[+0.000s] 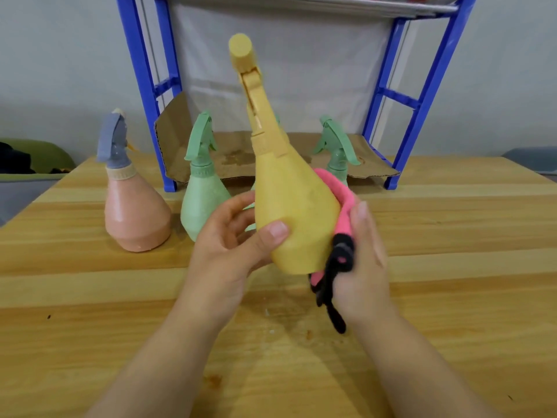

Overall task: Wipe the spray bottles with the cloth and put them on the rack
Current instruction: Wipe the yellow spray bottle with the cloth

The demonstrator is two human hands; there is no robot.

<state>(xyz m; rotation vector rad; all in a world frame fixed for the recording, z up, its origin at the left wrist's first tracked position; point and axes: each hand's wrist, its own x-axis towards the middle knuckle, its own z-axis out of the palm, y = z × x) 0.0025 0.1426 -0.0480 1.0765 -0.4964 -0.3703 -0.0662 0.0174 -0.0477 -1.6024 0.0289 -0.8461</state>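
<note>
A yellow spray bottle (289, 203) is held above the wooden table (452, 267), tilted with its nozzle pointing up and away. My left hand (232, 245) grips its lower body, thumb on the front. My right hand (364, 260) presses a pink and black cloth (339, 206) against the bottle's right side. On the table behind stand a pink bottle with a grey-blue sprayer (135, 206), a green bottle (203, 188) and another green bottle (337, 152), partly hidden behind the yellow one. The blue rack (144, 86) stands at the table's far edge.
A sheet of brown cardboard (235, 155) lies under the rack's lower level. A white wall is behind the rack. A green and dark object (33, 158) sits off the table at far left, a grey one (533, 161) at far right.
</note>
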